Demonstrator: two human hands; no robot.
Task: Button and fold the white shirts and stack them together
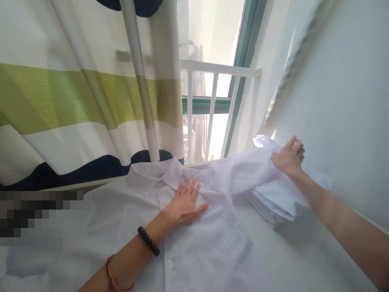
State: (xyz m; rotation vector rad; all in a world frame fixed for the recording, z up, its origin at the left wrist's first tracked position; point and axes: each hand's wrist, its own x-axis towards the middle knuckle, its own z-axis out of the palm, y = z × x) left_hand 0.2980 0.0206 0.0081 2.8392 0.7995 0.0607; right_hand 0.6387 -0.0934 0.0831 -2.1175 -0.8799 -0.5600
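Maybe the folded pile (269, 207) slips if our curled right hand (288, 157), grip hard to tell, tugs the sleeve (246, 168) over it; our open left hand (186, 206) lies on the spread-out shirt (215, 231).

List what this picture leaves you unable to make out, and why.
All in head view:
Hem of white shirt: cut off by the bottom edge.
Shirt under the left hand: covered by it.
Top of the folded stack: partly under the sleeve.
Whether the right hand grips it: blurred, fingers partly hidden.
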